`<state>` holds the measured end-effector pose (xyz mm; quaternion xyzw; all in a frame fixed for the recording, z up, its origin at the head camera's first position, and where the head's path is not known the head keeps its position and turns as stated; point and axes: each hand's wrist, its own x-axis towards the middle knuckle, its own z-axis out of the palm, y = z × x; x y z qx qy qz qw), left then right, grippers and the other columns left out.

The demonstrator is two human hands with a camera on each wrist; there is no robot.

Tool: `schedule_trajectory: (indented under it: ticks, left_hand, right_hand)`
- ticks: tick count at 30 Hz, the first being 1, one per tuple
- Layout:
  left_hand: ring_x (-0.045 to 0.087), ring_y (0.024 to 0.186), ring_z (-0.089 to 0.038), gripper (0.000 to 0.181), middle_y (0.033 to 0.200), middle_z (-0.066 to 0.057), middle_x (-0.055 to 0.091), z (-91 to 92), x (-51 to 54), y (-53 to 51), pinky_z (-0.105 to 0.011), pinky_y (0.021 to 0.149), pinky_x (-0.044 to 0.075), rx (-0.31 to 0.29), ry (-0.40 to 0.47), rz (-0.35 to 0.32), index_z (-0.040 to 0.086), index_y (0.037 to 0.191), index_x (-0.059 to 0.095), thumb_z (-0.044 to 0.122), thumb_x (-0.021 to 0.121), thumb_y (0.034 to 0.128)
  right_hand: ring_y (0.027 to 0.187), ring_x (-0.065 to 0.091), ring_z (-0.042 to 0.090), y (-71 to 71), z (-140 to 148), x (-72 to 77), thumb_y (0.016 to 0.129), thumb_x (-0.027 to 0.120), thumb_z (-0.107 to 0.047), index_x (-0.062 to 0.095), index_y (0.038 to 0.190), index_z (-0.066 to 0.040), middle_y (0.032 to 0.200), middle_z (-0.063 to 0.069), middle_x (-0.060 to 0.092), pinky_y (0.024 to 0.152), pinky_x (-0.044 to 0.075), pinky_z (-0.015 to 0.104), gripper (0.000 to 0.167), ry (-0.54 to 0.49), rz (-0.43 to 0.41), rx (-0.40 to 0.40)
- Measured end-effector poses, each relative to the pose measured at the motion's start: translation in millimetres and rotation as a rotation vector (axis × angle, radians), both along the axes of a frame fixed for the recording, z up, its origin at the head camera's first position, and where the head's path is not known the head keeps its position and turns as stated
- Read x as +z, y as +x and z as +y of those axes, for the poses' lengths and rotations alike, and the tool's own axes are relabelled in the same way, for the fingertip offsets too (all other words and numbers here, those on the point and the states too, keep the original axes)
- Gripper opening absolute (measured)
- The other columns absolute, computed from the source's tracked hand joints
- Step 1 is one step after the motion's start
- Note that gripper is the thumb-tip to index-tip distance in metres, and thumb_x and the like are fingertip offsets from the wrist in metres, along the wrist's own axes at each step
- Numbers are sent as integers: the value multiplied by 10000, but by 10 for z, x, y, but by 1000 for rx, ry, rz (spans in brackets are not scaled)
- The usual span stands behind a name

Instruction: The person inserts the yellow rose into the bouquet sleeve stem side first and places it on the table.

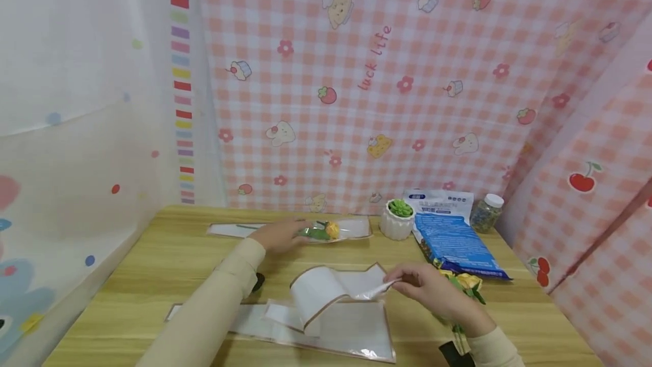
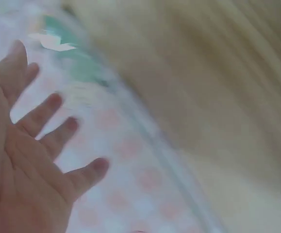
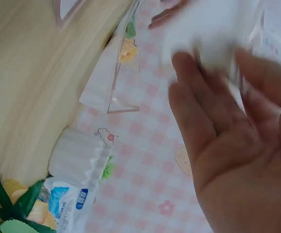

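Note:
The right hand (image 1: 438, 293) pinches the corner of a clear-and-white sleeve with a brown edge (image 1: 318, 293), which curls up above the table; the right wrist view shows this hand (image 3: 242, 131) blurred at the sleeve. Flat beneath it lies another long sleeve (image 1: 356, 330). Farther back, the left hand (image 1: 282, 235) is over a wrapped yellow flower (image 1: 332, 230) in a sleeve near the table's back edge. In the left wrist view the left hand (image 2: 43, 141) has its fingers spread and relaxed; whether it touches the wrapping cannot be told.
A white potted succulent (image 1: 397, 225), a blue-and-white bag (image 1: 453, 239) and a lidded jar (image 1: 487, 214) stand or lie at the back right. More yellow flowers (image 1: 468, 282) lie beside the right forearm, near a black object (image 1: 455, 354). Another dark object (image 1: 258, 282) is beside the left sleeve.

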<state>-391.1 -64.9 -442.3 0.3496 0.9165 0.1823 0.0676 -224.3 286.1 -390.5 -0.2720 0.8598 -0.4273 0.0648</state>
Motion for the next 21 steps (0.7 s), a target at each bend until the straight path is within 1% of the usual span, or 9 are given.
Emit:
schedule_trajectory:
  ticks: [2, 6, 8, 10, 12, 13, 16, 19, 21]
  left_hand:
    - [445, 1405, -304, 469, 1519, -87, 492, 42, 114, 126, -493, 1148, 372, -46, 85, -90, 152, 1494, 511, 368, 476, 1079]
    - [461, 1391, -325, 551, 1505, -102, 503, 46, 342, 461, -506, 1109, 419, -102, 294, -493, 110, 1520, 468, 439, 312, 1106]
    - [437, 1413, -324, 620, 1532, -106, 472, -22, 388, 568, -498, 1114, 417, -100, 380, -630, 111, 1550, 421, 496, 248, 1096]
    - [459, 1398, -310, 723, 1499, -112, 511, -104, 390, 609, -489, 1128, 404, -131, 456, -717, 74, 1529, 447, 563, 174, 1072]
    - [515, 1342, -250, 677, 1428, -82, 570, -206, 376, 625, -447, 1132, 402, -185, 480, -740, 58, 1478, 509, 544, 254, 1082]
    - [568, 1242, -210, 605, 1310, -60, 622, -258, 364, 629, -420, 1097, 428, -198, 483, -748, 35, 1399, 565, 498, 329, 1090]
    - [542, 908, -127, 315, 939, 13, 565, -421, 348, 667, -351, 886, 478, -216, 492, -792, 22, 1146, 569, 324, 541, 1061]
    - [399, 756, -136, 205, 791, 14, 400, -604, 348, 694, -305, 715, 403, -136, 490, -748, 55, 1036, 500, 200, 643, 1009]
    - [407, 754, -151, 172, 799, 2, 436, -704, 361, 698, -293, 686, 385, -79, 467, -676, 62, 1056, 531, 196, 630, 1017]
  right_hand:
    - [1083, 670, 182, -9, -21, 5, 978, 641, -30, 733, 1031, -67, 1147, 126, 713, 893, 575, 315, 112, -26, 138, -88]
    - [1083, 673, 277, -34, -63, 30, 910, 690, 62, 743, 989, -66, 1119, 100, 720, 910, 573, 425, 159, -10, 413, -247]
    - [1081, 672, 312, -44, -80, 50, 900, 702, 69, 751, 990, -65, 1120, 89, 720, 905, 568, 469, 169, 20, 480, -318]
    - [1096, 669, 341, -50, -87, 69, 899, 708, 64, 756, 992, -59, 1127, 102, 722, 899, 565, 493, 162, 54, 508, -370]
    - [1114, 665, 353, -49, -84, 74, 908, 706, 49, 763, 995, -64, 1138, 116, 723, 894, 566, 500, 153, 77, 503, -406]
    - [1127, 660, 359, -50, -78, 69, 913, 703, 43, 764, 998, -69, 1145, 120, 723, 893, 566, 500, 153, 81, 497, -416]
    - [1112, 660, 357, -60, -60, 25, 914, 703, 42, 766, 987, -71, 1137, 115, 720, 876, 580, 465, 149, 37, 478, -413]
    - [1128, 616, 366, -88, -62, -47, 931, 684, 36, 752, 985, -43, 1186, 144, 654, 870, 592, 398, 118, -72, 416, -381]
    - [1166, 581, 346, -104, -87, -86, 952, 666, 15, 732, 997, -22, 1275, 175, 570, 890, 581, 338, 89, -164, 310, -363]
